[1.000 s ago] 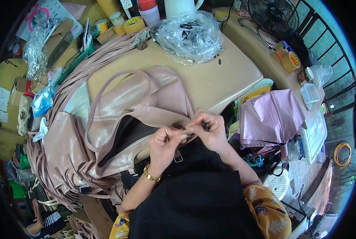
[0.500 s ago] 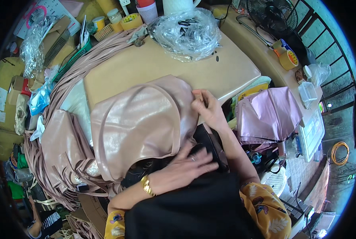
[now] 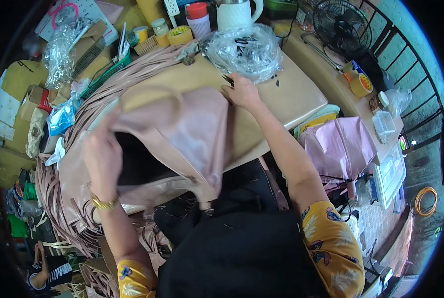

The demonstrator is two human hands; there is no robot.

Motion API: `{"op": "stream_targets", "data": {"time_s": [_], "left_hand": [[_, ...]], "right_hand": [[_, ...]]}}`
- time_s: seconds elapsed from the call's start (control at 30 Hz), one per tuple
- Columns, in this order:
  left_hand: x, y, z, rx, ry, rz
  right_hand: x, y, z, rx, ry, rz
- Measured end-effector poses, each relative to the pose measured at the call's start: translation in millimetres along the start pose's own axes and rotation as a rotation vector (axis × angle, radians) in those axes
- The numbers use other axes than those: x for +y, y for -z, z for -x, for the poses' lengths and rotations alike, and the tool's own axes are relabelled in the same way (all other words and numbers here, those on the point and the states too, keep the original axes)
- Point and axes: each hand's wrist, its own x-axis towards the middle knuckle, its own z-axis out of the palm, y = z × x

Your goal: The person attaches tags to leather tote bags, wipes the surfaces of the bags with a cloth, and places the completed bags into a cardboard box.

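My left hand (image 3: 102,159), smeared by motion, is at the left edge of a glossy dusty-pink bag (image 3: 192,114). Its fingers seem closed on that edge, though the blur hides the grip. The bag lies tilted, its mouth gaping on a black inside, and a blurred strap loops above it. Beyond the bag, my right hand (image 3: 243,92) is closed, with a small dark piece sticking out at its fingertips; I cannot make out its kind. Right by that hand is a clear plastic bag (image 3: 262,52) of small black pieces, with a few loose ones on the tan work surface (image 3: 294,84).
Long pink strips (image 3: 97,84) curve along the left side. Folded shiny pink pieces (image 3: 339,144) lie at the right. A white kettle (image 3: 232,17), tape rolls (image 3: 179,35) and a black fan (image 3: 341,25) stand at the back. Another person (image 3: 43,270) shows at lower left.
My right hand has moved up and left from the bag's right edge to beside the plastic bag. My left hand went from near my lap to the bag's left edge, and the bag has turned, opening its mouth.
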Motion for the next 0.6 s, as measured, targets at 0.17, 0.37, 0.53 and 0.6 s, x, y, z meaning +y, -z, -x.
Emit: {"op": "stream_targets", "data": {"time_s": [0.17, 0.37, 0.53, 0.6], "left_hand": [[-5.5, 18.8, -36.8, 0.207, -0.088, 0.051], [-18.1, -77.8, 27.8, -0.422, -0.208, -0.218], [-19.1, -126.9, 59.4, -0.577, -0.083, -0.207], [-19.1, -128.1, 61.6, -0.555, -0.083, -0.135]], "right_hand": [[11.4, -5.3, -2.4, -0.067, 0.157, 0.331], [-13.7, 1.1, 32.9, 0.164, 0.173, -0.241], [-80.7, 15.5, 136.2, -0.445, 0.629, 0.014], [-84.9, 40.7, 144.5, -0.624, 0.582, -0.123]]}}
